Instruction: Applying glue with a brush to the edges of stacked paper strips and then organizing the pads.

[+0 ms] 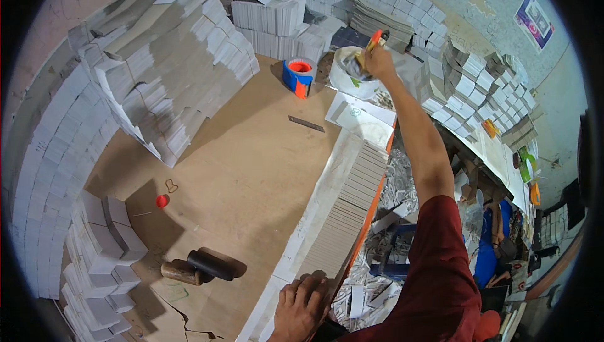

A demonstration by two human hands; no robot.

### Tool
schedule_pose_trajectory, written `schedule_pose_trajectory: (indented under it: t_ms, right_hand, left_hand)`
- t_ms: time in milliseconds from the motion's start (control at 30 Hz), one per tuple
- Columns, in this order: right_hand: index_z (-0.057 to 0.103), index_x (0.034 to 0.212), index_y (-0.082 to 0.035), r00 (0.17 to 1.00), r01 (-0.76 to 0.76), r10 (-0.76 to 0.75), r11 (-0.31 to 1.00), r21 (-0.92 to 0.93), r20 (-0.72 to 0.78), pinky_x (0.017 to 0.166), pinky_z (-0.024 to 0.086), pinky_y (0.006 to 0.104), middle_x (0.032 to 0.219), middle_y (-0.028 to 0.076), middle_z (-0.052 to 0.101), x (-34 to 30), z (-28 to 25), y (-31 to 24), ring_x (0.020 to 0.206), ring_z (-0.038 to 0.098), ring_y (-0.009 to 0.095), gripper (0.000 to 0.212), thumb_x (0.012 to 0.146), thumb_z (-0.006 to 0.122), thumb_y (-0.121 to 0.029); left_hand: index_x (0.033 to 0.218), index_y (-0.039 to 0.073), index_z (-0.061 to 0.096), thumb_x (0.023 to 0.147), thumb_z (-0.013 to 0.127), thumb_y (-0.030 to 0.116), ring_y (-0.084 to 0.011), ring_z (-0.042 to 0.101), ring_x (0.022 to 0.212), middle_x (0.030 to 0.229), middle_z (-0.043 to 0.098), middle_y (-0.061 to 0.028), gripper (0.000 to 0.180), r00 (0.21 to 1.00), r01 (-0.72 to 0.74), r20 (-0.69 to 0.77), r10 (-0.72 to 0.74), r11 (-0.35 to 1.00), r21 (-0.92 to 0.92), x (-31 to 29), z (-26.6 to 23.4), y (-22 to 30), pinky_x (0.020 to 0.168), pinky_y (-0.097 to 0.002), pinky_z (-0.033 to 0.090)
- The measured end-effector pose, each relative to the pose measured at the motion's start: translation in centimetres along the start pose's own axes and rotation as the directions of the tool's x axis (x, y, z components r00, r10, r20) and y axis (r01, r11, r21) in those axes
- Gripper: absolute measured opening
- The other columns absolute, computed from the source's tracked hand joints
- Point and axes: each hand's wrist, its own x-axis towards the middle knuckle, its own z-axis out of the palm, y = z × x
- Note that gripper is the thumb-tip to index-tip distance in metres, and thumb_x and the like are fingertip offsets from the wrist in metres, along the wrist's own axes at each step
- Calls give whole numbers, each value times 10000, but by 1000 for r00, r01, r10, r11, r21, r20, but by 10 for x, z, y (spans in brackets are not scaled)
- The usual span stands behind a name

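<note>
My right hand (379,64) is stretched out to the far side of the table, closed around the handle of a brush (375,39) coloured orange and yellow. Its lower end is over or inside a white tub (340,81), and I cannot make out the bristles clearly. My left hand (299,304) lies at the near end of a long row of tightly packed paper blocks (340,219), fingers bent slightly and apart on the end pieces. White paper strips (292,241) run under and along the row, beside the table's orange edge.
On the brown tabletop (239,159) are a flat metal strip (306,123), a blue round holder with red inside (299,77), a red cap (162,201) and a dark cylinder-headed mallet (211,264). Tall paper stacks (170,59) rise at left. Paper scraps (371,279) fill the right side.
</note>
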Motion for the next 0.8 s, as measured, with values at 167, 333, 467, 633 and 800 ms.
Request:
schedule_pose_trajectory:
  t_ms: [167,333,467,633,800]
  right_hand:
    - [599,1127,33,991,-108,107,994,5,79,809,580,552,980,323,717,0,6,-20,943,709,480,326,952,656,-236]
    - [598,1144,59,1000,3,-2,1000,-22,13,780,567,555,928,323,709,-5,14,-6,919,708,475,347,950,668,-219]
    - [604,1119,49,1000,1,-1,1000,26,-11,781,548,556,923,322,701,-10,-3,19,912,697,487,317,940,691,-198]
    - [622,1091,28,988,58,-33,983,173,-148,751,542,541,905,308,702,-22,-25,-6,887,695,484,246,941,687,-156]
    - [617,1091,62,980,188,-185,981,48,-68,778,525,557,926,322,673,-31,-49,-6,895,671,500,260,942,678,-142]
  left_hand:
    - [1394,140,588,834,779,283,-373,530,1187,1353,551,-127,608,1000,-17,-8,17,1000,6,-2,5,-5,1007,-503,435]
    - [1388,149,587,840,774,276,-369,521,1199,1377,541,-110,593,999,4,36,-5,999,42,-2,-3,-2,1012,-497,432]
    - [1386,156,591,845,767,261,-369,509,1216,1377,537,-112,579,999,-19,39,19,1000,-1,-1,3,-2,1018,-495,429]
    - [1376,142,595,853,765,258,-353,519,1232,1361,544,-123,563,1000,3,3,-3,1000,6,-3,-1,-5,1023,-486,430]
    - [1370,128,595,861,762,265,-344,528,1239,1351,548,-136,553,999,-23,23,23,1000,7,-2,-1,-2,1027,-471,427]
